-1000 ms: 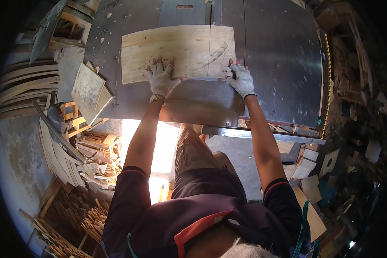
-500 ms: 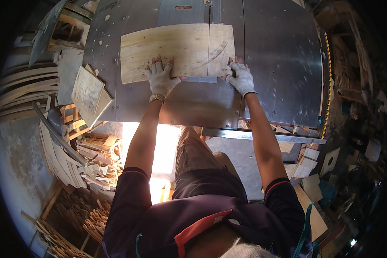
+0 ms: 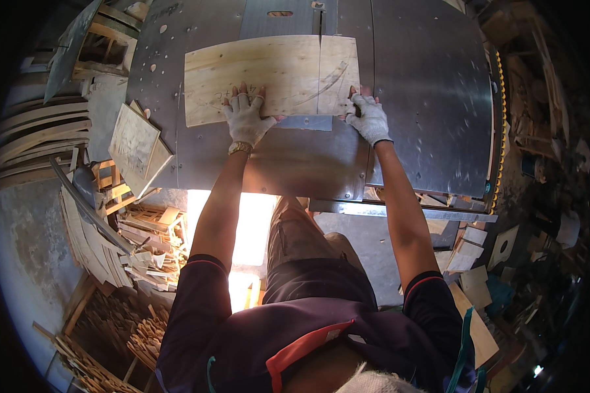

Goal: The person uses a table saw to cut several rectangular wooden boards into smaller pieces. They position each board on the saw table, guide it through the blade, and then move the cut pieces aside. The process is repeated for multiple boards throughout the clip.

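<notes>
A pale plywood board lies flat on a dark metal machine table, with pencil marks and a curved dark mark on its face. A thin straight line crosses it near its right end, setting off a narrow strip; this line meets a slot in the table. In a fingerless light glove, my left hand presses flat on the board's near edge, fingers spread. My right hand, gloved alike, is closed round the strip's near right corner, its thumb at the near edge and its fingers along the right side.
Smaller wooden panels overhang the table's left edge. A metal rail runs along the near right edge. Curved wood pieces and scrap wood are piled at left. More panels lean at right.
</notes>
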### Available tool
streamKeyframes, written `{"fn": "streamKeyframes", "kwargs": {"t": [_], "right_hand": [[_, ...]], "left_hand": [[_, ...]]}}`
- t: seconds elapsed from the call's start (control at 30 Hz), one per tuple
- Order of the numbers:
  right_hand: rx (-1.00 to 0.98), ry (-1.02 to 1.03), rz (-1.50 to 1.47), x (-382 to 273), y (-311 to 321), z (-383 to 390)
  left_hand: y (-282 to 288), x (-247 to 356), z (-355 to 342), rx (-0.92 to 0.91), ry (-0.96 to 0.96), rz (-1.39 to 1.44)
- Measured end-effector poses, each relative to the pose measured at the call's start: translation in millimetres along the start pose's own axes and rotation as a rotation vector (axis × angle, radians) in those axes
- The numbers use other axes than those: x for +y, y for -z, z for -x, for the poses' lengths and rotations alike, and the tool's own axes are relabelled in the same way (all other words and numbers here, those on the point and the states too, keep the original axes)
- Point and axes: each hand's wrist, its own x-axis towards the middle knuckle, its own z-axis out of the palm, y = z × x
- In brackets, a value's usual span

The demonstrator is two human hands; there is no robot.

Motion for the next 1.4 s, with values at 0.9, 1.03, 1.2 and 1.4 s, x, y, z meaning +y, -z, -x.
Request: {"fn": "streamKeyframes", "kwargs": {"t": [0.9,1.03,1.2,1.4], "right_hand": [[0.033,0.001,-0.017,1.9,6.5,-22.4],[0.047,-0.016,-0.022,5.6,2.0,-24.8],[0.007,-0.034,-0.035,1.4,8.4,-29.1],[-0.023,-0.048,-0.019,3.1,13.2,-38.0]], "left_hand": [[3.5,1.9,-25.7,-0.078,0.024,-0.021],[-2.1,0.9,-27.6,-0.050,0.005,-0.014],[-9.2,-4.8,-31.2,-0.023,-0.012,-0.004],[-5.6,0.3,-42.5,-0.081,0.004,-0.063]]}}
